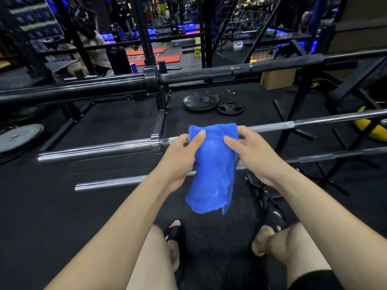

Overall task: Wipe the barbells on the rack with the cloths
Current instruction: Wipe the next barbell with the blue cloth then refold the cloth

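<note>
Black rubber floor [52, 206] underfoot, matte and speckled pale near the feet; over it stands a black steel rack [161, 105] of square tube, and barbells lie across it in tiers. Top tier, a thick black barbell [199, 75], dull finish with a fat collar and heavy sleeve running off to the left; below it the chrome barbell [96, 148], bright and round, a ringed collar just left of the hands; lower and nearer, another chrome bar [109, 183]; off to the right, a dark bar [335, 155]. Beyond the rack, two black weight plates [201, 100] lie flat on the floor, round, raised lettering on the bigger one too blurred to read; a grey plate [18, 137] lies at the left edge; a cardboard box [278, 78] stands at the back right; a dark board with pale numbers at top left, smeared, unreadable. Now the cloth [211, 166]: blue, fuzzy terry, folded long, draped over the chrome barbell and hanging down toward the knees. Left hand [182, 155] grips its left edge, thumb laid on the front, fingers curled behind; right hand [253, 155] grips the right edge the same way, thumb pressed on the blue face. Black slides [173, 233] on the feet, a small round logo, not legible.
</note>
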